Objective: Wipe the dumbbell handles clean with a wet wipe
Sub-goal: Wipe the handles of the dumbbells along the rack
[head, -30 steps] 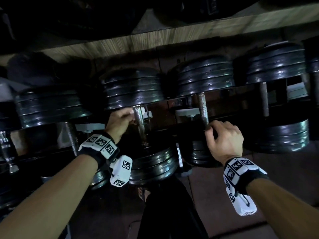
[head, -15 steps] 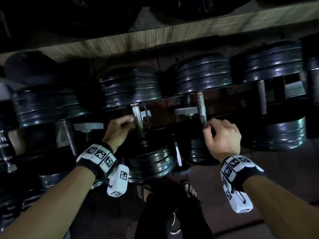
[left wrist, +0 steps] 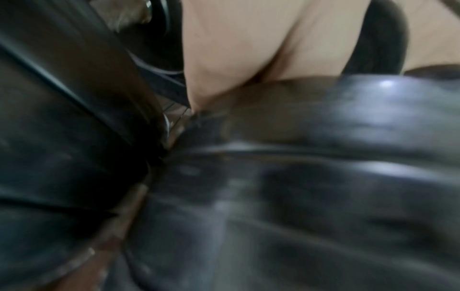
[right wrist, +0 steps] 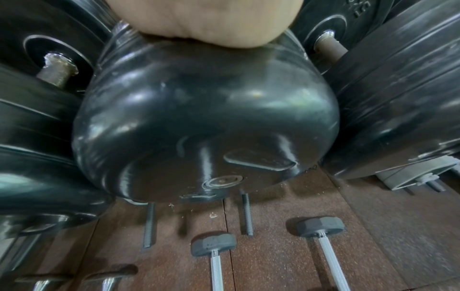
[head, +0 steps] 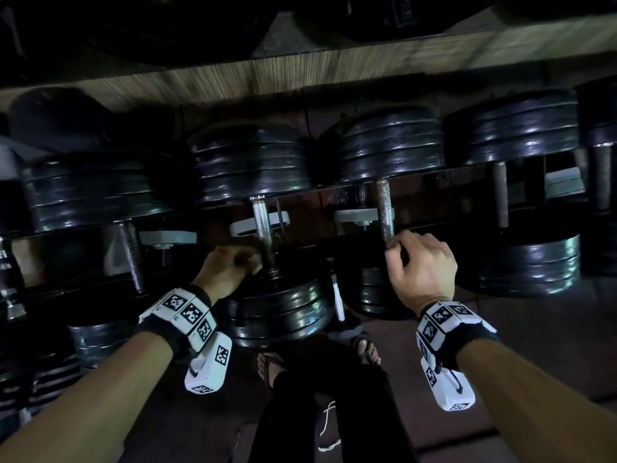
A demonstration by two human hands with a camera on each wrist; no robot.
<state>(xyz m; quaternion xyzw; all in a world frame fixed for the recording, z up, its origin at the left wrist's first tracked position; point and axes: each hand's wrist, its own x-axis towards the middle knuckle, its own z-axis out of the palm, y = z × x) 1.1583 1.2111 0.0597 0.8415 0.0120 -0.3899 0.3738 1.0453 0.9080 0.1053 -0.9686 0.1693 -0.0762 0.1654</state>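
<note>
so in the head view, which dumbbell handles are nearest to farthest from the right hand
1. The rusty handle, touching the right hand at its fingertips.
2. The shiny handle, to the left by the left hand, and the dark handle, to the right: too close to call.
3. The far-left handle.

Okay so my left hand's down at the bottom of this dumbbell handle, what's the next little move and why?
Probably slide the left hand back up the handle. It sits at the handle's lower end, against the near plates, with what looks like a pale wipe at its fingertips, and bare metal above. The right hand grips the neighbouring handle.
</note>
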